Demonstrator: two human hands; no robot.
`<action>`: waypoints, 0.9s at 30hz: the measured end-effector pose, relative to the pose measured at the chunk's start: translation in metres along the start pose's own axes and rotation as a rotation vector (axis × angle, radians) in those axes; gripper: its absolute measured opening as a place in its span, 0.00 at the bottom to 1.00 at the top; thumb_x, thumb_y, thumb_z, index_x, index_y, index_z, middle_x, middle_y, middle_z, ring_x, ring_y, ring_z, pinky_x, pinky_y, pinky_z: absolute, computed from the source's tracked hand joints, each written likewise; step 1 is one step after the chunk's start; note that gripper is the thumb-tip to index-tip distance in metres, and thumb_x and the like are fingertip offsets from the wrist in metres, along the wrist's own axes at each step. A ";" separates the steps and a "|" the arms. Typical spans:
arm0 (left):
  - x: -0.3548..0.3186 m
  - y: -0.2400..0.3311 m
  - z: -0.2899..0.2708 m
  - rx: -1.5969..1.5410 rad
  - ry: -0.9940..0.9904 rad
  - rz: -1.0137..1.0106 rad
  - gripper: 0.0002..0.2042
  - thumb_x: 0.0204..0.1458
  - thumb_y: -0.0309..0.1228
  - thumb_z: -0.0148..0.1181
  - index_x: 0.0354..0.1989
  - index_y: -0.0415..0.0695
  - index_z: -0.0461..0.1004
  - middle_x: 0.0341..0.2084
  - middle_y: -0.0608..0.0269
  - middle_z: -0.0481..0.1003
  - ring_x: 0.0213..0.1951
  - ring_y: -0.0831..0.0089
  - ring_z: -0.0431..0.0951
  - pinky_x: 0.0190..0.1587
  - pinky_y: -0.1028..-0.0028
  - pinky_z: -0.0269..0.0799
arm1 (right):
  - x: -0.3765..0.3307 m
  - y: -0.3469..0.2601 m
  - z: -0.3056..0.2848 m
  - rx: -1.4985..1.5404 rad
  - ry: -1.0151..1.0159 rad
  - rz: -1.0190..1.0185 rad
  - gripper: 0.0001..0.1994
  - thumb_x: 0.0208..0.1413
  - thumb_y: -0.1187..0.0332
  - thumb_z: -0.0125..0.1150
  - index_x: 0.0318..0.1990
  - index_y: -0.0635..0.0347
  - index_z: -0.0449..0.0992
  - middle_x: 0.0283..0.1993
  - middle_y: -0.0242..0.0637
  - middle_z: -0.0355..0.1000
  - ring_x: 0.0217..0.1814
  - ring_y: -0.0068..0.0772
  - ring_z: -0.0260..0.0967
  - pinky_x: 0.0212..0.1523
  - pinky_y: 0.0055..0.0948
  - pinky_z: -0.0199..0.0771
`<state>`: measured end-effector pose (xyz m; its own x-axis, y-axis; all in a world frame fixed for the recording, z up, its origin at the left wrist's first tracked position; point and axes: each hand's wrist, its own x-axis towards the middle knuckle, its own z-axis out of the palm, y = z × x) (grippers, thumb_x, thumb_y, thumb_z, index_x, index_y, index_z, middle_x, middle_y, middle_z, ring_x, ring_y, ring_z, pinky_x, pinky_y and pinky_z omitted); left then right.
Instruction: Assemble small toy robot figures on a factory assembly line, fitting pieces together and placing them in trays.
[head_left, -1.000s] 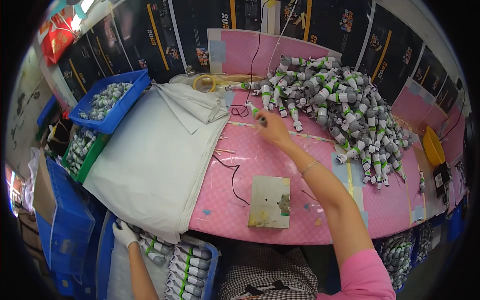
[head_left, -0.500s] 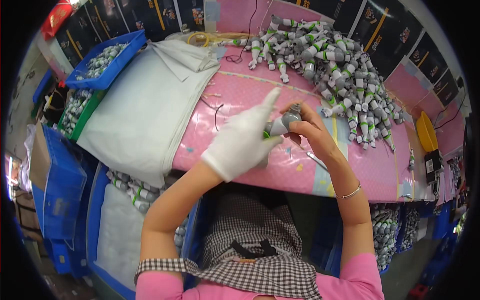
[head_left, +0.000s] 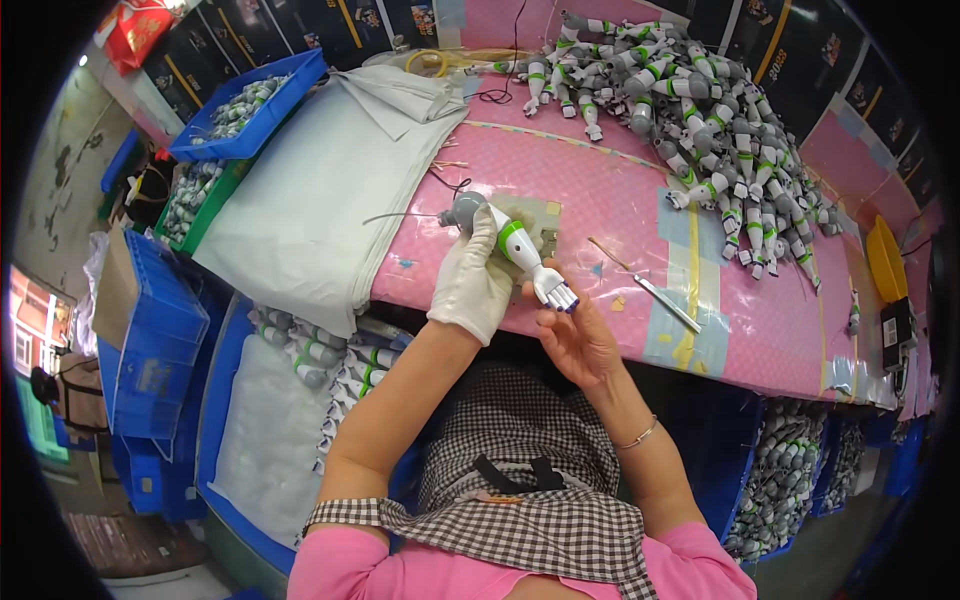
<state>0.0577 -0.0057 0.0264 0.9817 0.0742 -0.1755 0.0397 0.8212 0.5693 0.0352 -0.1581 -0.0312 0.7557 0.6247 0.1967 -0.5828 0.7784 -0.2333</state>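
Observation:
A toy arm [head_left: 515, 243] with a grey rounded upper end, a white forearm, a green band and a white hand with dark blue fingertips slants over the table's near part. My left hand [head_left: 470, 285], in a white glove, is wrapped round its upper portion. A thin wire [head_left: 400, 216] sticks out leftward by the grey end. My bare right hand [head_left: 580, 335] is at the toy's hand, its curled fingers around it. Behind the toy arm, a grey square patch [head_left: 548, 209] on the table is partly covered.
Many similar toy arms lie in a heap [head_left: 700, 120] at the back right. A slim metal tool [head_left: 665, 302] rests on the pink table [head_left: 600, 180]. White cloth [head_left: 330, 180] covers the left side, beside a blue tray [head_left: 215, 145] of small parts. A yellow container [head_left: 885, 260] is far right.
The toy arm has turned, so its hand now points down toward my right hand. My left hand has closed round it; my right hand has moved lower, from the grey end to the toy's hand.

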 end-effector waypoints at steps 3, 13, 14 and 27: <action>-0.008 -0.008 0.006 0.245 0.044 0.127 0.20 0.60 0.40 0.49 0.55 0.41 0.63 0.49 0.56 0.70 0.52 0.64 0.71 0.54 0.66 0.69 | 0.003 0.021 -0.006 0.379 0.055 -0.036 0.27 0.56 0.62 0.58 0.60 0.59 0.57 0.52 0.46 0.61 0.34 0.22 0.60 0.40 0.23 0.72; -0.013 0.014 -0.004 -0.134 -0.082 -0.270 0.28 0.61 0.54 0.36 0.53 0.41 0.65 0.41 0.56 0.74 0.34 0.67 0.74 0.37 0.69 0.74 | 0.001 -0.003 0.015 -1.138 0.005 -0.387 0.15 0.44 0.82 0.66 0.42 0.64 0.75 0.42 0.36 0.67 0.39 0.23 0.67 0.37 0.18 0.69; -0.013 0.013 -0.012 -0.133 -0.069 -0.273 0.28 0.61 0.54 0.36 0.53 0.41 0.65 0.41 0.56 0.74 0.34 0.67 0.74 0.37 0.69 0.74 | 0.001 -0.013 0.020 -1.356 -0.083 -0.319 0.14 0.41 0.82 0.67 0.39 0.64 0.78 0.42 0.36 0.67 0.39 0.22 0.67 0.35 0.18 0.69; -0.057 -0.015 -0.036 0.120 -0.107 -0.566 0.32 0.60 0.58 0.31 0.55 0.39 0.64 0.29 0.62 0.73 0.24 0.73 0.72 0.29 0.72 0.70 | 0.030 -0.055 0.021 -0.653 0.556 -0.214 0.15 0.60 0.67 0.54 0.51 0.65 0.71 0.45 0.41 0.75 0.29 0.22 0.75 0.32 0.20 0.79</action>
<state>-0.0059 -0.0015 -0.0012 0.8146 -0.4195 -0.4005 0.5779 0.6460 0.4987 0.0837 -0.1803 0.0078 0.9640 0.2171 -0.1533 -0.2536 0.5781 -0.7756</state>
